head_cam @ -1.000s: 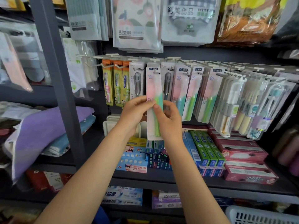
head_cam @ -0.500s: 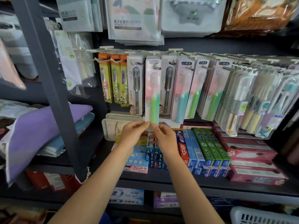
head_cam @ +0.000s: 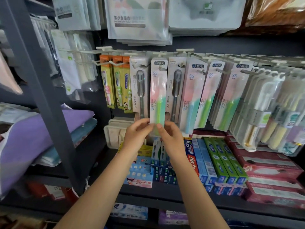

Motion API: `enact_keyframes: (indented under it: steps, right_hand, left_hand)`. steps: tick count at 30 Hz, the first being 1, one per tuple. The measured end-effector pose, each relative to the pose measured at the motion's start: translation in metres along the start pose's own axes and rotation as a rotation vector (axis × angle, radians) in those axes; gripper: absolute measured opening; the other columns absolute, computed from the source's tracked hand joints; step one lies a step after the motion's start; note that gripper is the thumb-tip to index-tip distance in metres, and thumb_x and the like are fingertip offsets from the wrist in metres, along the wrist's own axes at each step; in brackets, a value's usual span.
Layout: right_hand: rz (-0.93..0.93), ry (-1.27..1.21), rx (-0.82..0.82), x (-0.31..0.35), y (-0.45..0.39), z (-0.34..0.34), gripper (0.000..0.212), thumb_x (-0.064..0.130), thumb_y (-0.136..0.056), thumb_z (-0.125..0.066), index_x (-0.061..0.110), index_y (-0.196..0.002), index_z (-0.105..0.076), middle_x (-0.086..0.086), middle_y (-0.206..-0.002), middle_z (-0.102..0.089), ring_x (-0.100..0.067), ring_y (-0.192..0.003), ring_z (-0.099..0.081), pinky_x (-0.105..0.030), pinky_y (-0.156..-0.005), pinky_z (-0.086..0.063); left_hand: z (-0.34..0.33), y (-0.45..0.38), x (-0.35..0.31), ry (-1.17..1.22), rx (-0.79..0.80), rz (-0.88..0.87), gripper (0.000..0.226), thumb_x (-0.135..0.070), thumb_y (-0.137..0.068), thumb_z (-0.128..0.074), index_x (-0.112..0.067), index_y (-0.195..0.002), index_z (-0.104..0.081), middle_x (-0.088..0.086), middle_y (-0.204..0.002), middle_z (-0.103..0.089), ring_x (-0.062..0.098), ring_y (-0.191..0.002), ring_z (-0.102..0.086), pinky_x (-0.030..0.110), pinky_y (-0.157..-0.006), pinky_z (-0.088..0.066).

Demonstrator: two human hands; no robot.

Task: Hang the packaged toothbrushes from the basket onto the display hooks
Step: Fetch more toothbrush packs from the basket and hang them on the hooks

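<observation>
Shop display hooks [head_cam: 162, 69] carry the toothbrush pack [head_cam: 158, 95], its bottom edge pinched by left hand [head_cam: 137, 135] and right hand [head_cam: 171, 138]

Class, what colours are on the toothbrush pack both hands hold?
Pink above, green below, on the toothbrush pack; head view.

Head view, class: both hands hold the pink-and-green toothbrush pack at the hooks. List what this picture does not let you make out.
- Head view: bottom of the toothbrush pack, covered by the left hand and right hand.
- Whether its hole sits on the hook: too small, blurred.
- Basket: not in frame.
- Upper bags: cut off by the top edge.
</observation>
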State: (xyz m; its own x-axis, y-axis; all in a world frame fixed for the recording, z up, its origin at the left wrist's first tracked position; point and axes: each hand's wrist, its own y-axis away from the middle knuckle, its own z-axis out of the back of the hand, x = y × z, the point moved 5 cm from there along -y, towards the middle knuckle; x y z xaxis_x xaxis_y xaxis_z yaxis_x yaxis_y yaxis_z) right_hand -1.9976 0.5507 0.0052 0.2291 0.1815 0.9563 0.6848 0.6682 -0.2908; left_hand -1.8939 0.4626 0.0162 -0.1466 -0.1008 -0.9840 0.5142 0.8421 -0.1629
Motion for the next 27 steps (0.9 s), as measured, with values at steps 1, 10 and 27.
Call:
enact_keyframes:
  steps: [1, 10, 27]
  right_hand:
    - [0.031, -0.022, 0.006, 0.009, 0.001, 0.001, 0.011, 0.031, -0.100, -0.062, 0.025, -0.107, -0.067, 0.001, -0.100, -0.071, -0.011, -0.093, -0.065, -0.024, -0.080, -0.054]
    - [0.159, -0.147, 0.013, 0.068, 0.019, -0.001, 0.009, 0.013, -0.100, -0.061, 0.018, -0.101, -0.068, 0.005, -0.084, -0.065, -0.006, -0.078, -0.056, -0.015, -0.072, -0.047]
    - [0.058, -0.166, -0.133, 0.106, 0.106, 0.000, 0.011, 0.012, -0.099, -0.062, 0.015, -0.092, -0.069, 0.002, -0.080, -0.069, -0.017, -0.080, -0.064, -0.031, -0.074, -0.054]
  left_hand:
    - [0.001, 0.000, -0.003, 0.008, 0.011, -0.019, 0.015, -0.019, -0.093, -0.071, -0.031, -0.102, -0.074, -0.013, -0.093, -0.076, -0.001, -0.090, -0.070, 0.018, -0.076, -0.056]
    - [0.001, 0.016, -0.056, 0.096, 0.045, -0.143, 0.019, -0.015, -0.094, -0.068, -0.026, -0.108, -0.073, -0.008, -0.088, -0.071, 0.009, -0.092, -0.070, 0.028, -0.085, -0.058]
    - [0.014, 0.091, -0.074, 0.180, 0.190, -0.141, 0.011, -0.014, -0.093, -0.069, -0.023, -0.096, -0.074, -0.011, -0.080, -0.075, 0.004, -0.079, -0.070, 0.022, -0.074, -0.058]
